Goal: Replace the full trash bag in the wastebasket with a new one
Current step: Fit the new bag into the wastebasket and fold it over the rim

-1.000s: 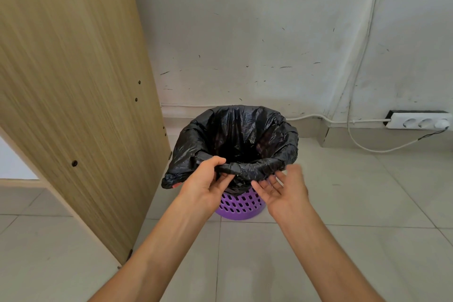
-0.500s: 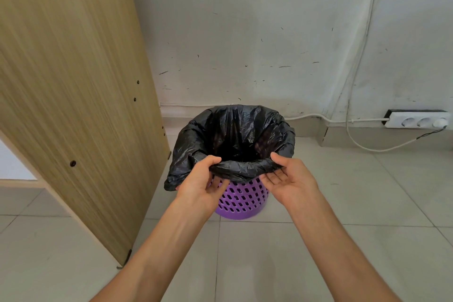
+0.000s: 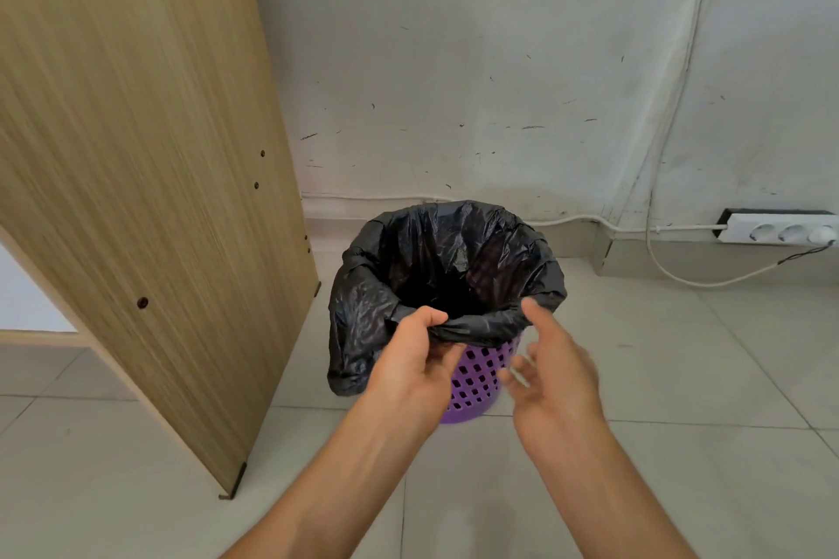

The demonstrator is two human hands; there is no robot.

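Observation:
A black trash bag (image 3: 399, 268) lines a purple perforated wastebasket (image 3: 476, 381) standing on the tiled floor near the wall. The bag's edge is folded over the rim and hangs low on the left side. My left hand (image 3: 415, 359) pinches the bag's near edge between thumb and fingers. My right hand (image 3: 551, 368) hovers just right of it, palm turned inward, fingers spread and blurred, its thumb close to the bag's rim without gripping it. The inside of the bag is dark and its contents are hidden.
A tall wooden panel (image 3: 136, 177) leans close to the left of the basket. A white power strip (image 3: 781, 229) with a white cable (image 3: 681, 281) lies by the wall at the right. Grey floor tiles (image 3: 681, 377) surround the basket.
My right hand has let go of the bag's rim and drawn back and down with fingers spread. My left hand keeps its pinch on the near edge.

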